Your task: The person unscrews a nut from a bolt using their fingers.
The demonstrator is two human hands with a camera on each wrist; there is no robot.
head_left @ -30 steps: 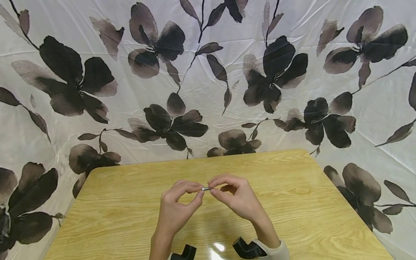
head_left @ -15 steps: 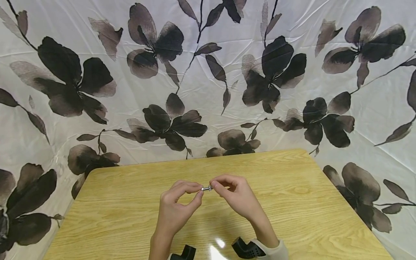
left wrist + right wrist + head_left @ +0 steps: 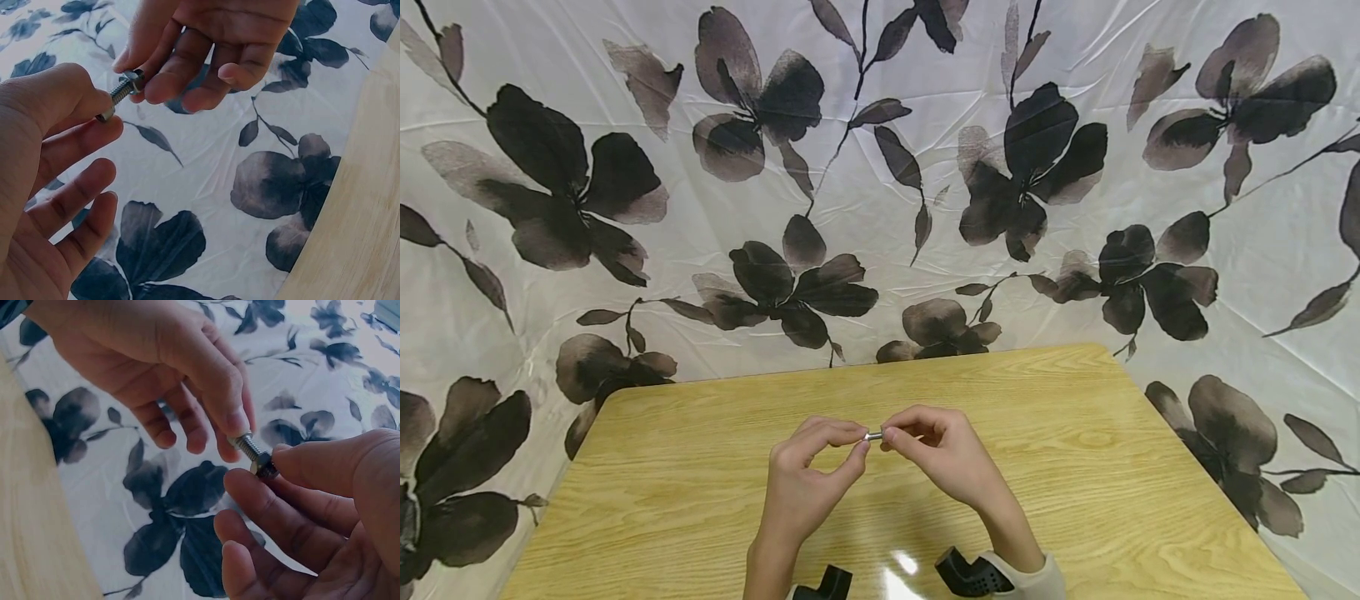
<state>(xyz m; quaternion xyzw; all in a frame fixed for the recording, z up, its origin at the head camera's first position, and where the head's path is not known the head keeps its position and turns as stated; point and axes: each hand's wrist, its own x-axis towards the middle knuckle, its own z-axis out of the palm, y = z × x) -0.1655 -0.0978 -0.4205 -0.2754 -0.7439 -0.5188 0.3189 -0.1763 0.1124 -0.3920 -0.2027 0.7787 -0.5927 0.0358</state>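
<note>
A small silver bolt [image 3: 874,436] is held in the air between both hands, above the table. My left hand [image 3: 811,471] pinches its head end between thumb and index finger. On the threaded shank [image 3: 120,94] sits a hex nut [image 3: 261,464], near the end away from the head. My right hand [image 3: 947,454] pinches this nut end with thumb and fingertips, which partly cover it. The other fingers of both hands are loosely bent and touch nothing.
A light wood-grain table [image 3: 1075,500] lies under the hands. Behind it and at both sides hangs a white cloth [image 3: 925,167] with dark flowers. Each wrist bears a black camera mount [image 3: 973,575].
My right thumb has rolled up over the nut and the fingertips have shifted, covering the nut that showed half a second ago. My left hand has stayed almost still on the bolt.
</note>
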